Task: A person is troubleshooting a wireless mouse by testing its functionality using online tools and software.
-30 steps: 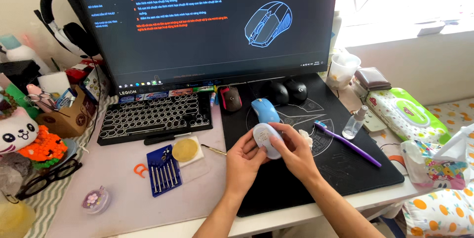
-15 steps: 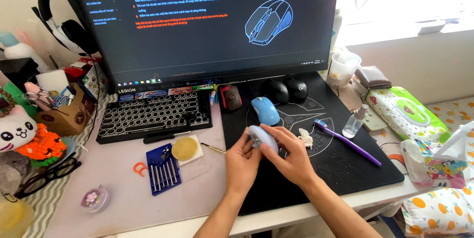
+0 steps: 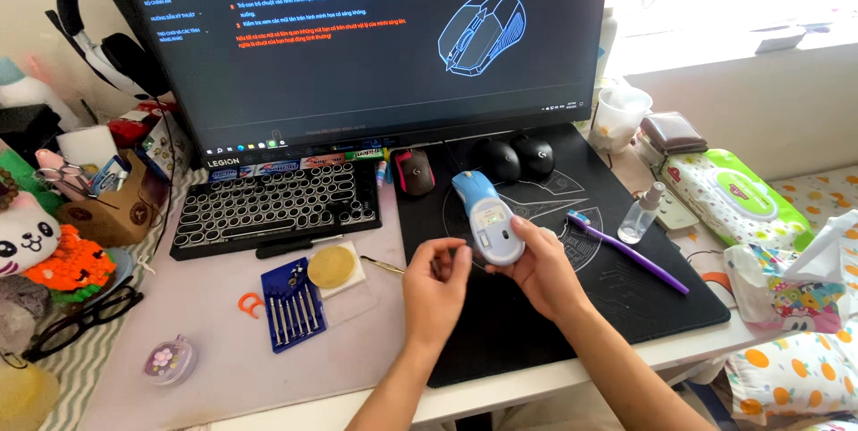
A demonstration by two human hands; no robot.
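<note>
Head view shows the right hand (image 3: 543,277) holding a mouse (image 3: 490,221) above the black mat (image 3: 626,297) on the table (image 3: 223,368), fingers wrapped around its near end. The mouse is pale blue, turned underside up, with a light grey base and a small sensor window. The left hand (image 3: 435,292) sits just beside it, fingers loosely curled, holding nothing.

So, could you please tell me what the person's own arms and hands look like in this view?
Both forearms are bare to the bottom edge of the view: no sleeves show. The left hand and right hand wear no gloves, and no rings, watch or bracelets can be seen. The fingernails look short and unpainted.
</note>
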